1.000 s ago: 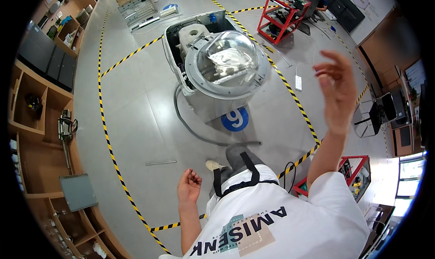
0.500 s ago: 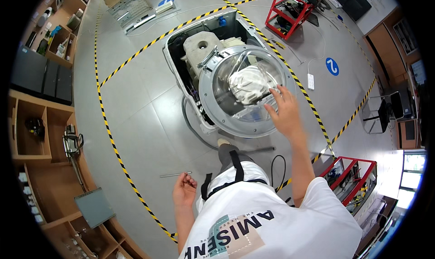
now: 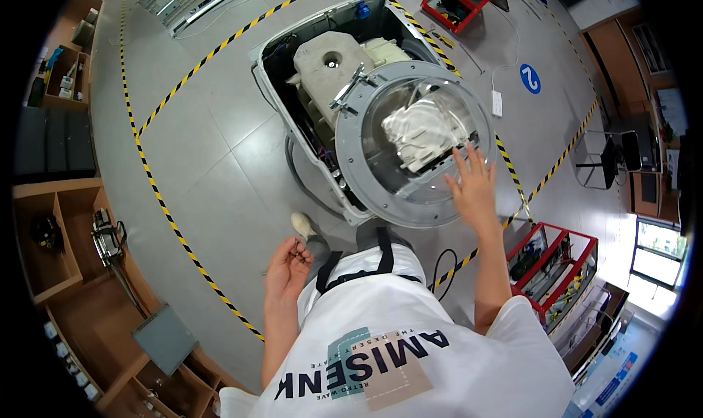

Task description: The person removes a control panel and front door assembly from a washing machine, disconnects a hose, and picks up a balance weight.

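A washing machine cabinet point(image 3: 258, 66) lies open with its inside showing. Over its right side rests a round door with a grey ring frame point(image 3: 351, 180) and a clear bowl point(image 3: 399, 187). A cream-white part point(image 3: 421, 132) shows through the bowl. My right hand point(image 3: 476, 187) has its fingers spread over the door's lower right side; I cannot tell whether they touch it. Away from the machine, near my left leg, my left hand point(image 3: 285, 271) is closed with the fingers curled. Something small and dark is at its fingertips, too small to name.
A concrete weight point(image 3: 329, 52) sits inside the cabinet, and a grey hose point(image 3: 300, 173) curves along its side. Red tool carts point(image 3: 560, 271) stand at right. A white power strip point(image 3: 497, 103) lies on the floor. Wooden shelves point(image 3: 55, 293) line the left.
My view has shifted, and my feet and body are nearer the machine. My left hand has risen toward the machine. My right hand stays by the door's right side, fingers more spread.
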Available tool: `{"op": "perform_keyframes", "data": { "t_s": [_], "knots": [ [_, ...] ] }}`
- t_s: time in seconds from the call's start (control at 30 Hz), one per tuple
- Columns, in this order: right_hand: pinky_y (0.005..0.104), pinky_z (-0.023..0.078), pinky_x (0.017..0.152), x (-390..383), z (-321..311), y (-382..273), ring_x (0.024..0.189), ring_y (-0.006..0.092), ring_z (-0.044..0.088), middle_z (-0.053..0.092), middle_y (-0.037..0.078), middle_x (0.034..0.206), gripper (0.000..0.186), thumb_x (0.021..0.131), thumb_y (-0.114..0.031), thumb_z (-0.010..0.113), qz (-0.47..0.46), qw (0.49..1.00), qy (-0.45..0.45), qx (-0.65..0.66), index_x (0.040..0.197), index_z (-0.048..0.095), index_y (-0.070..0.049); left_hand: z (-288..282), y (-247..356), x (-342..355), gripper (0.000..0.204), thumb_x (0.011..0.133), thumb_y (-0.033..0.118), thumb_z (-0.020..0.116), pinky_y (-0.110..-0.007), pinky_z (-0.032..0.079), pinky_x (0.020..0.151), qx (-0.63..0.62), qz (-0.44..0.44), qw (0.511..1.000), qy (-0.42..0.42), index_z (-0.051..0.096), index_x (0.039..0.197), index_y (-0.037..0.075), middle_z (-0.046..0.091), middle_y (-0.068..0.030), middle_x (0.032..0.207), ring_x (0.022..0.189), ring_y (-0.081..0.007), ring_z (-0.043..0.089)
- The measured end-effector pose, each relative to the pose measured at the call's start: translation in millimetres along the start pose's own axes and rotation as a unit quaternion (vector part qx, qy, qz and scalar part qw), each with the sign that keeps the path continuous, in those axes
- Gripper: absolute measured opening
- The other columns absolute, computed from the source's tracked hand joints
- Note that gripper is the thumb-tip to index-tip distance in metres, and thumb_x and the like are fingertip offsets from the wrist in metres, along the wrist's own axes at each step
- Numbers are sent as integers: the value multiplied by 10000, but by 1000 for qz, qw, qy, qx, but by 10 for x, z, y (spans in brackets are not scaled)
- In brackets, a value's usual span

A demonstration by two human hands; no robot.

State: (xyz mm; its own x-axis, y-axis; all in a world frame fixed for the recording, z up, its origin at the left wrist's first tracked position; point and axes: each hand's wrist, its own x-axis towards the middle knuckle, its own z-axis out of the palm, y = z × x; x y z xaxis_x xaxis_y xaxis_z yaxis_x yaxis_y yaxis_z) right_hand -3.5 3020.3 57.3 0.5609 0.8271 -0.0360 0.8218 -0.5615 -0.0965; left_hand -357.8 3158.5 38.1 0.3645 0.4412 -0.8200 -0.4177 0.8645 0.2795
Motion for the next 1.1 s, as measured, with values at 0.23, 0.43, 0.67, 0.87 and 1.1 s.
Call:
{"op": "perform_keyframes", "data": {
  "t_s": [0.23,0.43,0.67,0.87,1.1],
  "knots": [
    [474,283,1038,-223,-147,-813,1249,395,363,369,219,1375,489,875,-284,575,57,994,67,60,1292,465,-56,-269,704,360,96,885,133,579,-277,466,624,53,-81,993,-73,570,864,40,570,-35,739,663,-142,546],
    [455,326,1001,-464,-114,-1771,1183,409,414,406,233,1333,460,851,-255,608,81,993,68,52,1239,498,-32,-802,1287,619,100,905,117,555,-264,514,696,85,-122,980,-132,580,926,23,604,-56,784,750,-155,604],
    [447,340,990,-544,-295,-2392,1179,418,428,403,251,1333,444,838,-226,621,95,993,55,52,1220,511,-29,-1069,1695,743,141,915,99,534,-274,528,709,103,-139,975,-141,557,1014,2,615,-83,867,781,-163,616],
    [439,331,998,-639,-304,-2638,1192,406,415,402,245,1328,433,834,-231,626,114,991,57,35,1202,523,-26,-1058,1884,706,149,910,61,518,-283,534,742,116,-148,969,-161,552,1039,-5,617,-98,892,821,-176,625],
    [445,323,1001,-724,-232,-2704,1196,398,404,392,220,1341,446,826,-222,637,130,989,51,47,1216,515,-44,-1125,1885,751,126,898,31,511,-298,542,717,116,-162,970,-136,558,1012,1,630,-104,871,787,-197,638]
  ]
}}
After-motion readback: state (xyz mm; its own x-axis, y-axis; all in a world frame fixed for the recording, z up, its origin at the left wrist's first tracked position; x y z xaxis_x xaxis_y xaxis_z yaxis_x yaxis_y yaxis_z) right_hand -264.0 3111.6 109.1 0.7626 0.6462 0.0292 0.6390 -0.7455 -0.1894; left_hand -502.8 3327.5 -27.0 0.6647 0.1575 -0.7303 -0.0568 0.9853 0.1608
